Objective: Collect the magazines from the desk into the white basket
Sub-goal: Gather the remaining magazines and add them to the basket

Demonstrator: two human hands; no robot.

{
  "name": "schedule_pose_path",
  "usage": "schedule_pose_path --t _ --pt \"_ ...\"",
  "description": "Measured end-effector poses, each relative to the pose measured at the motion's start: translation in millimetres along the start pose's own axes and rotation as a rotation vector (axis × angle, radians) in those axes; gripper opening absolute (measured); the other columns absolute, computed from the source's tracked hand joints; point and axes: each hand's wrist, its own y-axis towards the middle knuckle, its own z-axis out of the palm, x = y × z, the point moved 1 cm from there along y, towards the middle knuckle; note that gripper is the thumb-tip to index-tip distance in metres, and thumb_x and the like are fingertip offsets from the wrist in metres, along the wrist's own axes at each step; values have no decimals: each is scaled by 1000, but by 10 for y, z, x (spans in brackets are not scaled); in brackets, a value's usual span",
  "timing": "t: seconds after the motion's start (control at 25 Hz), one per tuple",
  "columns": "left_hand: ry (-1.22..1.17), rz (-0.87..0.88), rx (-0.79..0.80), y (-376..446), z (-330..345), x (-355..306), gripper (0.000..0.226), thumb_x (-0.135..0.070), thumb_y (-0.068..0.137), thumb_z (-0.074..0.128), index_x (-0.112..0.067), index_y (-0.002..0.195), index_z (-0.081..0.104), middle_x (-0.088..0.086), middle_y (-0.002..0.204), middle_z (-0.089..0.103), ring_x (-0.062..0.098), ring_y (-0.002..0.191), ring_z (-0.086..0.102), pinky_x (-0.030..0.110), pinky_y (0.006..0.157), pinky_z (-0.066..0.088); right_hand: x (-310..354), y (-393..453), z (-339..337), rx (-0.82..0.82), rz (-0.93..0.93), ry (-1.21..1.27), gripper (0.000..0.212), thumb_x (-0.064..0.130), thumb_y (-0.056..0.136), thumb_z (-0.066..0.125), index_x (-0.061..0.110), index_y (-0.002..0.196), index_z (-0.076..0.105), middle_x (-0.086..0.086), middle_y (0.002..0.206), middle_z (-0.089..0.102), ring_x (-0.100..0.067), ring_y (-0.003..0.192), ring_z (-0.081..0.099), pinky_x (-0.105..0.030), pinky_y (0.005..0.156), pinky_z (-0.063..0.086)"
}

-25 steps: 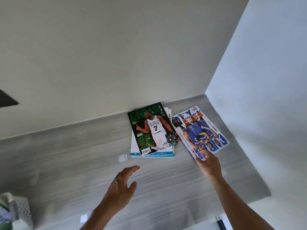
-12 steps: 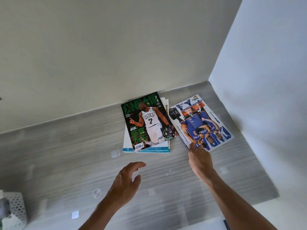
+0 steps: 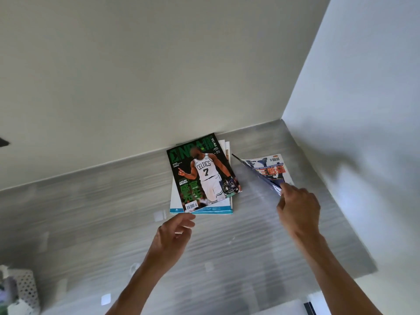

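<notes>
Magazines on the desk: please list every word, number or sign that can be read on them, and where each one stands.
"NBA": title on the green magazine.
"24": its top right corner.
"CELTICS" and "7": the player's jersey on that cover.
"JAYLEN BROWN": left of the player.
Barcode at its lower edge: digits too small to read.
Blue magazine, lifted in the right hand: large orange characters, blurred; its barcode is unreadable.

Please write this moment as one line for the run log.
right hand: pinches blue magazine, near edge raised | left hand: open beside green magazine stack | white basket: far left
</notes>
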Motion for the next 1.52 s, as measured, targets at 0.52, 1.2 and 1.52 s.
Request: schedule_pose_path --t 0.52,1.2,1.52 --pt "362 281 284 -101 -1160 -537 24 -26 76 58 -38 96 63 -8 80 67 13 73 64 31 61 46 1706 -122 -1298 338 -760 501 17 31 85 69 34 100 62 11 58 53 -1 54 50 -29 54 42" --pt "-534 -67 -564 -2169 -3738 2040 21 -12 81 68 -29 92 73 -6 77 73 10 72 64 23 64 49 4569 -1799 262 1307 -87 1435 27 3 80 66 8 105 74 -19 112 73 -29 99 69 -35 81 57" --pt "-961 -149 -979 -2416 -4774 2903 38 11 88 53 -22 98 69 -9 87 76 13 82 69 26 68 58 6463 -2416 288 964 -351 1346 25 -6 96 51 6 108 70 -3 97 77 -11 83 71 -21 76 58"
